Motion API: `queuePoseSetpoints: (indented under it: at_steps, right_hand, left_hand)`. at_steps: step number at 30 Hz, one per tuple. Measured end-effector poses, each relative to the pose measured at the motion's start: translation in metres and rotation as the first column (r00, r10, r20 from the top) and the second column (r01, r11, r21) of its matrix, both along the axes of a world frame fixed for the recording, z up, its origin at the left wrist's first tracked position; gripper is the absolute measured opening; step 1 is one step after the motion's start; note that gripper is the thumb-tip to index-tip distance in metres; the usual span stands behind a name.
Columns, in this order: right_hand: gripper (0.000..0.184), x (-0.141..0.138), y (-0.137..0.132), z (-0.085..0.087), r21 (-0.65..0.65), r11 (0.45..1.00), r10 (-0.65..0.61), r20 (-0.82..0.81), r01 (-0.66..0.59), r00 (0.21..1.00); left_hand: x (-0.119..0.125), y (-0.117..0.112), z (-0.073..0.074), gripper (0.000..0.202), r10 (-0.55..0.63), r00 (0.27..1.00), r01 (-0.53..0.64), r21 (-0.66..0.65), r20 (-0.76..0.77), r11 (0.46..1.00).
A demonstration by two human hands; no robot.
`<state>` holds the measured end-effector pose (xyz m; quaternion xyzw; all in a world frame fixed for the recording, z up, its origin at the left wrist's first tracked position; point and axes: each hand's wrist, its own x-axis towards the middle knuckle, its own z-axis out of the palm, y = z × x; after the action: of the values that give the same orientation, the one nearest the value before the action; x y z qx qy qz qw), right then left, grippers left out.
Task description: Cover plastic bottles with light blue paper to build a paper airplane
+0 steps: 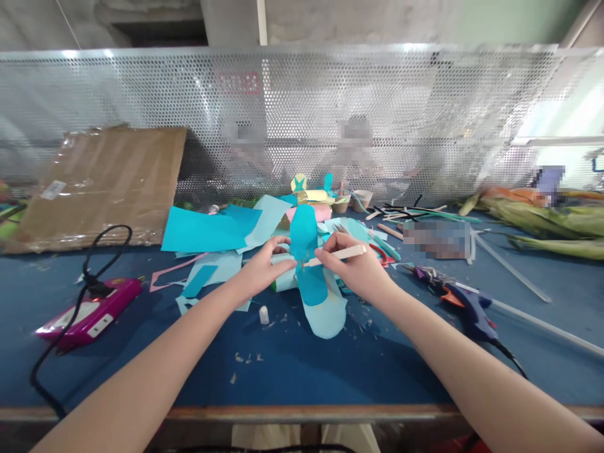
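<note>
And the right hand (352,261) has the pale stick (352,252) in a close pinch, tip at the blue paper shape (304,229) mid-table, the left hand (274,261) narrow at its left edge, though whether it truly grips I can't tell; steady support and a light touch should spare it a crease! Paper scraps (205,229) crowd behind, the glue gun (474,311) sits right, and the roomier side faces the near table edge (302,412).
</note>
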<state>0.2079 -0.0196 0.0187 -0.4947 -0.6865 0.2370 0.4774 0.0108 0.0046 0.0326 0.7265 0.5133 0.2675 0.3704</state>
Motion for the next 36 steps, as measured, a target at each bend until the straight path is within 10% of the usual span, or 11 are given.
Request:
queuePoseSetpoints:
  at_steps: [18,26,36]
  right_hand:
    - [0.023,0.000,0.001,0.000,-0.009,1.000,0.013,-0.023,-0.013,1.000]
    - [0.033,0.003,0.004,0.002,0.030,0.997,-0.050,-0.409,0.069,0.911]
    - [0.041,0.002,0.003,-0.002,0.124,0.985,-0.069,-0.377,0.124,0.924]
  left_hand:
    - [-0.004,0.002,-0.002,0.054,-0.043,0.999,0.043,0.036,-0.004,0.998]
    - [-0.003,0.003,-0.001,0.056,-0.035,0.999,0.036,0.024,-0.031,0.999]
    - [-0.011,0.014,-0.018,0.057,-0.054,0.999,0.054,0.071,-0.001,0.996]
